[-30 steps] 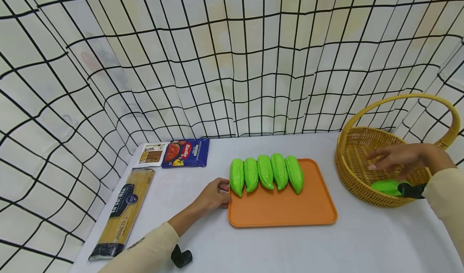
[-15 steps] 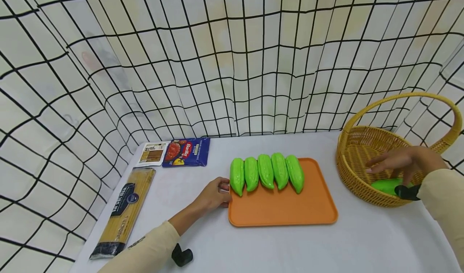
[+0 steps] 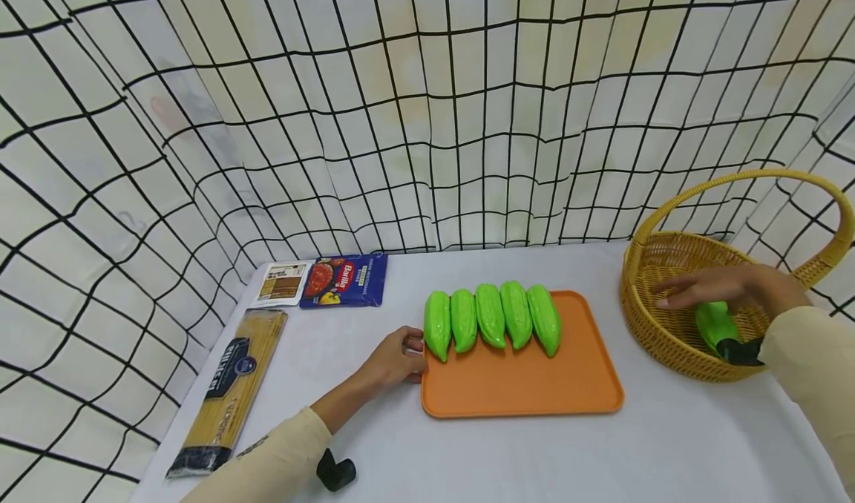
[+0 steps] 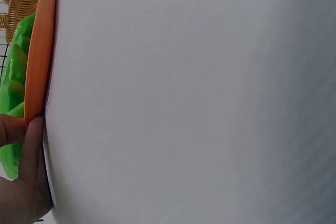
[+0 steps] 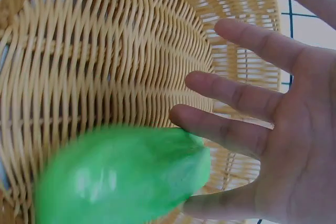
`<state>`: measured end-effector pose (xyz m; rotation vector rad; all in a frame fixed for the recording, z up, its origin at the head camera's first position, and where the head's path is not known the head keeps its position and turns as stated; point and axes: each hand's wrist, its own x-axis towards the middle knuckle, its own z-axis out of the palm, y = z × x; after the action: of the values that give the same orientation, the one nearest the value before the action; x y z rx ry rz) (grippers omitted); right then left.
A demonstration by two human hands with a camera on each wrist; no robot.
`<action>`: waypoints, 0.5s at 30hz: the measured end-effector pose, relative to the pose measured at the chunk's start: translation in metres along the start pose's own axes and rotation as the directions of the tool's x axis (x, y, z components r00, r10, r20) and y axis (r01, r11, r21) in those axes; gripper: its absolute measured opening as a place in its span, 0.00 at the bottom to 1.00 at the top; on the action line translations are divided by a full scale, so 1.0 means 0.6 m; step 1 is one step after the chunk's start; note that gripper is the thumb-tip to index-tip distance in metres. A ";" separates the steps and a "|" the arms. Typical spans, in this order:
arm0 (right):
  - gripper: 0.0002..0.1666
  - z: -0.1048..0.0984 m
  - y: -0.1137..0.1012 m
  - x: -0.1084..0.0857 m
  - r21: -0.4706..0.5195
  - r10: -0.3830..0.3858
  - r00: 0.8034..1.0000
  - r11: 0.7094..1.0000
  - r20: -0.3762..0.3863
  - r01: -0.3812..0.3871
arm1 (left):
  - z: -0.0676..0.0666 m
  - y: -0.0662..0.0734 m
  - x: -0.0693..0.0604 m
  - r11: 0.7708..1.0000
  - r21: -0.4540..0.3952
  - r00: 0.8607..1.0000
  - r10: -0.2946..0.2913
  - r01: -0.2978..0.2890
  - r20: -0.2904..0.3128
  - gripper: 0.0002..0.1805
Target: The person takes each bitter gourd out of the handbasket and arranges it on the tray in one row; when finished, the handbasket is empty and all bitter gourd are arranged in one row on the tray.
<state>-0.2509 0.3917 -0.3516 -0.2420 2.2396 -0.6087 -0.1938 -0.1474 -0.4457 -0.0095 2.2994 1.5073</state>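
My left hand (image 3: 395,358) pinches the left edge of an orange tray (image 3: 521,388); in the left wrist view, thumb and fingers lie on either side of its rim. Several glossy green, ridged, elongated vegetables (image 3: 490,316) lie side by side along the tray's far left part. Inside the wicker basket (image 3: 668,343), my right hand (image 3: 728,288) hovers with fingers spread and fairly straight. Another green vegetable (image 5: 126,177) lies in the basket under that hand. Two fingertips are at its narrow end in the right wrist view; whether they press on it I cannot tell.
The basket's tall arched handle (image 3: 748,176) rises around the right hand. At the left lie a pack of spaghetti (image 3: 230,392), a blue Barilla packet (image 3: 344,280) and a small white-and-brown packet (image 3: 282,283). A black grid net (image 3: 467,132) stands behind the table.
In the basket, the green vegetable has turned from lying crosswise to pointing away from me. My right hand has shifted slightly left. The left hand and tray look unchanged.
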 end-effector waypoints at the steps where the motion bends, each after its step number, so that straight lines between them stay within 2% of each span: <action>1: 0.49 -0.001 -0.002 0.002 -0.008 -0.022 1.000 1.000 -0.007 0.022 | 0.000 -0.001 0.001 1.000 0.000 1.000 -0.002 0.002 0.000 0.34; 7: 0.46 -0.008 -0.011 0.003 -0.057 -0.123 0.988 0.991 -0.095 0.118 | 0.003 -0.001 0.002 1.000 -0.005 1.000 -0.001 0.001 -0.001 0.34; 12: 0.41 -0.018 -0.002 -0.002 -0.124 -0.146 0.957 0.985 -0.251 0.118 | 0.001 -0.002 0.003 1.000 -0.003 1.000 0.000 0.000 -0.005 0.34; 15: 0.38 -0.024 0.011 -0.002 -0.128 -0.165 0.941 0.983 -0.295 0.132 | 0.000 -0.004 0.004 1.000 -0.002 1.000 0.000 0.000 -0.004 0.34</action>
<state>-0.2606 0.4028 -0.3463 -0.3976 2.5737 -0.6430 -0.1955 -0.1476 -0.4484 -0.0136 2.3009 1.5113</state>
